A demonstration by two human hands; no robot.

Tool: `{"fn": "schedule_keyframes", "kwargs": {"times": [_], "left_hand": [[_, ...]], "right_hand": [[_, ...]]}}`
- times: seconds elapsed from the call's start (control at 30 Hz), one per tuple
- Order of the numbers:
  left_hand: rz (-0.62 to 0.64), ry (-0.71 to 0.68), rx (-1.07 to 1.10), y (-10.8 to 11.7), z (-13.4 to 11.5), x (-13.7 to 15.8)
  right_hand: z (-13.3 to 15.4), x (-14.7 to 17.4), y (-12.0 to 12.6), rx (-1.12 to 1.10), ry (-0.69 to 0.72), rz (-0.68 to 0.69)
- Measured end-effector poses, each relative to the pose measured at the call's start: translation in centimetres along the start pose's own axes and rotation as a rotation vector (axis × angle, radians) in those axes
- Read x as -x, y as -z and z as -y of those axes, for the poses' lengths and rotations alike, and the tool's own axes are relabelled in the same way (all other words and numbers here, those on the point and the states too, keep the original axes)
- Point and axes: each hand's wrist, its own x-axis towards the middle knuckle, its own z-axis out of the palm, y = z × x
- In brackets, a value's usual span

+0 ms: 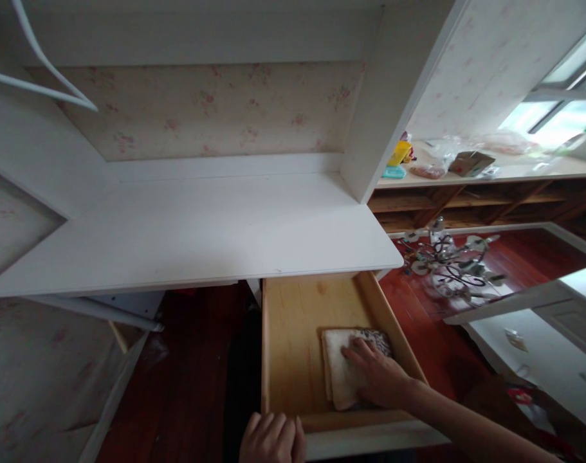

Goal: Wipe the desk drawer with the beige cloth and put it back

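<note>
The right hand (377, 376) lay flat, fingers spread, on a folded beige cloth (343, 373) lying lengthwise in the open pale wooden drawer (293, 334); the left hand (272, 438) gripped the drawer's front edge, nearer the person

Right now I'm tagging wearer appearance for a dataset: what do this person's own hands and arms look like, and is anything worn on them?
Both are bare. The right hand shows no glove, ring or watch, and its forearm is uncovered as far as the picture's edge, with no sleeve in view. The left hand is also ungloved; only its knuckles and fingers show, so its wrist and arm cannot be judged.
</note>
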Motion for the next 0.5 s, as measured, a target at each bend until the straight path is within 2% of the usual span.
{"fn": "schedule_keyframes", "kwargs": {"times": [0.1, 0.23, 0.33, 0.4, 0.5], "left_hand": [[0.012, 0.025, 0.009, 0.3, -0.3, -0.3], [0.008, 0.105, 0.03, 0.8, -0.8, -0.4], [0.009, 0.15, 0.05, 0.9, -1.0, -0.1], [0.005, 0.166, 0.055, 0.9, -1.1, 0.2], [0.024, 0.191, 0.044, 0.7, -1.2, 0.6]], "right_hand": [[3.2, -1.6, 0.4, 0.019, 0.03, -0.02], [9.5, -4.3, 0.4, 0.031, 0.173, -0.075], [13.2, -6.1, 0.4, 0.03, 0.171, -0.094], [14.4, -7.2, 0.6, 0.032, 0.129, -0.09], [14.7, -9.2, 1.3, 0.054, 0.073, -0.102]]}}
